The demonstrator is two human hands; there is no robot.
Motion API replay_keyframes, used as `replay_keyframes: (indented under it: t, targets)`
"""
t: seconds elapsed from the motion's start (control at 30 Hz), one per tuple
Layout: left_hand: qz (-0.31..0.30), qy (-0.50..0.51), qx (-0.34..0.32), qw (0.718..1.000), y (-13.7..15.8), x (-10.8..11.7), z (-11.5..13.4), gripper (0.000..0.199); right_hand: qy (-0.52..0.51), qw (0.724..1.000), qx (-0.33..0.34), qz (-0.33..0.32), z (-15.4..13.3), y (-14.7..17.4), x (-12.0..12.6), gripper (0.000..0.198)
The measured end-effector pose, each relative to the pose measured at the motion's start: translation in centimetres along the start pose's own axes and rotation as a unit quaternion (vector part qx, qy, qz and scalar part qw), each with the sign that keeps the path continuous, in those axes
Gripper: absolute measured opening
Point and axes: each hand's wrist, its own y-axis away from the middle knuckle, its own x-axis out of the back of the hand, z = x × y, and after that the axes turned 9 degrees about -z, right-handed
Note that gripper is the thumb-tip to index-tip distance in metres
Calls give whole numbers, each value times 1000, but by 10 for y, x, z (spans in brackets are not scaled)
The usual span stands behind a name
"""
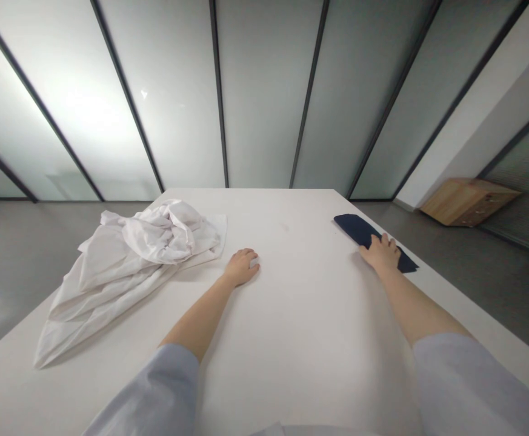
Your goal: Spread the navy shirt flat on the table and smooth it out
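My right hand lies flat, fingers spread, on a folded dark navy cloth near the right edge of the white table. My left hand rests on the table's middle with its fingers curled down, holding nothing. Just to its left lies a crumpled heap of white cloth, whose near edge almost reaches the hand. Both forearms are bare below light blue sleeves.
Frosted glass panels with dark frames stand behind the table. A wooden box sits on the grey floor at the right, by the wall. Grey floor runs along both sides of the table.
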Motion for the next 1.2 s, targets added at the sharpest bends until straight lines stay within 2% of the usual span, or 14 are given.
replay_keyframes:
  t: [0.13,0.23,0.43,0.57,0.67,0.77,0.83,0.87,0.93,1.03,1.13,1.2]
  targets:
    - [-2,-4,1,1000,0,1,1,35,48,992,-26,-115,23,-6,1,67]
    - [-2,-5,18,1000,-1,3,5,33,63,988,-12,-142,15,-2,1,71]
    - [-8,-17,41,999,-2,4,11,33,80,980,96,-158,-43,22,10,64]
    - [-9,-13,36,999,-1,4,10,34,-9,973,137,-185,-101,54,5,67]
    - [12,5,17,1000,2,5,12,47,-114,933,271,-207,-145,83,-4,63]
    - [32,29,-36,998,6,5,14,76,-252,845,407,-237,-177,106,-8,48]
    - [19,30,-60,998,7,4,15,88,-321,812,444,-204,-187,113,-9,40]
    - [8,25,-62,998,7,2,16,88,-338,809,449,-170,-188,115,-9,37]
    - [-11,16,-48,999,5,0,16,73,-346,821,441,-109,-186,114,-13,30]
    - [-16,32,-29,999,-1,-2,15,45,-360,842,389,-96,-180,109,-22,30]
    - [-14,116,-16,993,-6,0,11,38,-398,850,332,-93,-176,105,-27,28]
    - [-13,214,11,977,-7,4,7,37,-414,851,315,-77,-175,105,-27,26]
